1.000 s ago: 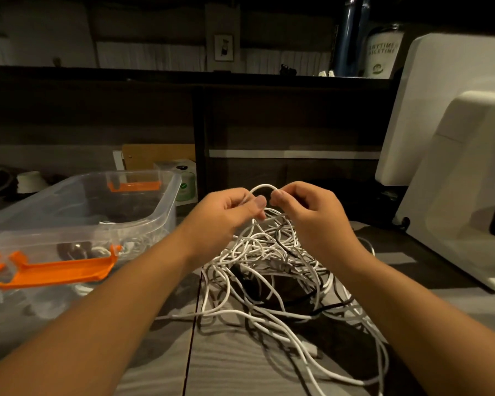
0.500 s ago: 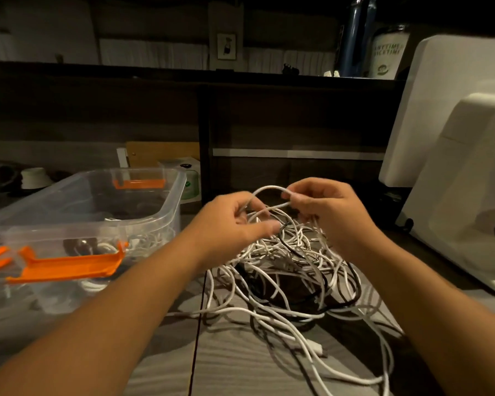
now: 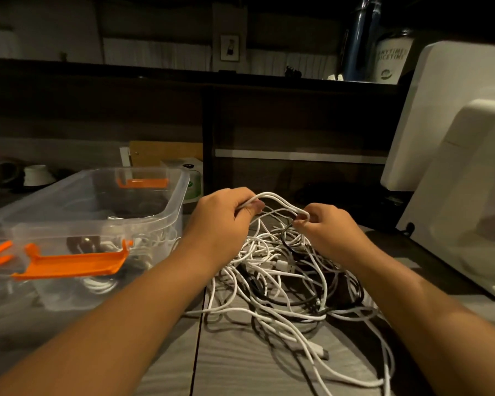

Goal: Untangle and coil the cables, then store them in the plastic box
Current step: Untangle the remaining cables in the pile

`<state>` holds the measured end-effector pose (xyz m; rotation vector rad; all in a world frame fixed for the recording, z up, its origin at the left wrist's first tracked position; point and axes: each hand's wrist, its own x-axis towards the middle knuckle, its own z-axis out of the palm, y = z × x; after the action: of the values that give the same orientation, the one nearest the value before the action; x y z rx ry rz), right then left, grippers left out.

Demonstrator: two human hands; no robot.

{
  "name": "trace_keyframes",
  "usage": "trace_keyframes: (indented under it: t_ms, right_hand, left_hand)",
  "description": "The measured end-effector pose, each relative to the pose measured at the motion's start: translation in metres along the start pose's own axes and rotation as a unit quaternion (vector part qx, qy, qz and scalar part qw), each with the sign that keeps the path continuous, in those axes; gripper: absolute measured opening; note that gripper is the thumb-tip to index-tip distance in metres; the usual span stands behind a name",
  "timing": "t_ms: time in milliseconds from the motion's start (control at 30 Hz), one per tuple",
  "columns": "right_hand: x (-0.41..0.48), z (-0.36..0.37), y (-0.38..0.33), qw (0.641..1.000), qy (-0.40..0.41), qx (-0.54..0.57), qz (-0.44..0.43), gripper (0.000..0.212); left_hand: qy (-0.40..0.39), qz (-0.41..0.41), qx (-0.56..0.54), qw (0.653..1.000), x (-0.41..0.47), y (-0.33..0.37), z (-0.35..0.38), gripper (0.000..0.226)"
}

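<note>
so, at the far left sits the clear plastic box (image 3: 177, 201), lid off and its orange latch (image 3: 72, 262) swung out at the near wall. its open mouth is just beside the work, likely so a finished coil can drop straight in. some pale coils (image 3: 97, 285) seem to lie on its floor, though the wall blurs them. next comes the left hand (image 3: 220, 221), fingers curled and thumb pressed down, clamped on one end of a white strand (image 3: 273, 194). the strand arches to the right hand (image 3: 329, 228), whose fingertips pinch it where it dips back toward the heap. both hands hold it raised and a little apart — i'd judge to draw out one line and see where it runs. below and between the wrists the tangle of cables (image 3: 280, 270) lies on the grey table (image 3: 240, 364). it is mostly white with a black cable (image 3: 297, 302) threaded through, and loose ends trail toward the near edge. nothing from this heap looks coiled yet, so the job reads as early untangling. at the far right a white appliance (image 3: 455, 167) stands close to the heap, which hems in any wide pull that way.
</note>
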<state>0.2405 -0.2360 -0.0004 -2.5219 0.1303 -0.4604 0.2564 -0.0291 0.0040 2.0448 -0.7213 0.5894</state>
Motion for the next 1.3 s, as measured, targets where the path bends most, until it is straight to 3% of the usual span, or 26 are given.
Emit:
trace_keyframes:
  t_ms: [233,400,533,700,867,933,1067,1167,1300]
  right_hand:
    - [-0.004,0.000,-0.011,0.993,-0.109,-0.014,0.037,0.023]
    - [-0.005,-0.005,-0.012,0.981,-0.071,0.177,0.046,0.008]
    - [-0.004,-0.008,-0.012,0.911,-0.094,0.390,0.098,0.014]
    - [0.000,-0.009,-0.011,0.822,-0.125,0.539,0.135,0.017]
    - [0.000,-0.011,-0.015,0.697,-0.091,0.686,0.187,0.015]
    - [0.000,-0.010,-0.015,0.679,-0.068,0.706,0.190,0.020]
    - [-0.002,-0.010,-0.015,0.673,-0.037,0.715,0.185,0.019]
    - [-0.003,-0.010,-0.017,0.639,-0.029,0.745,0.190,0.020]
    - [-0.005,-0.011,-0.021,0.615,-0.023,0.764,0.194,0.023]
  left_hand:
    - [-0.028,-0.015,0.001,1.000,0.000,-0.001,0.004,0.025]
    - [-0.041,-0.029,0.006,0.999,-0.003,0.000,0.007,0.024]
    - [-0.046,-0.044,0.004,0.998,-0.003,0.002,0.006,0.024]
    - [-0.066,-0.058,-0.022,0.996,-0.003,0.006,0.006,0.024]
    - [-0.194,-0.105,-0.188,0.957,-0.002,0.016,-0.005,0.040]
    - [-0.240,-0.089,-0.181,0.950,-0.003,0.016,-0.010,0.048]
    - [-0.287,-0.052,-0.155,0.944,-0.003,0.014,-0.014,0.035]
    - [-0.304,-0.041,-0.113,0.945,-0.001,0.013,-0.013,0.039]
    - [-0.315,-0.026,0.061,0.947,-0.002,0.008,-0.010,0.039]
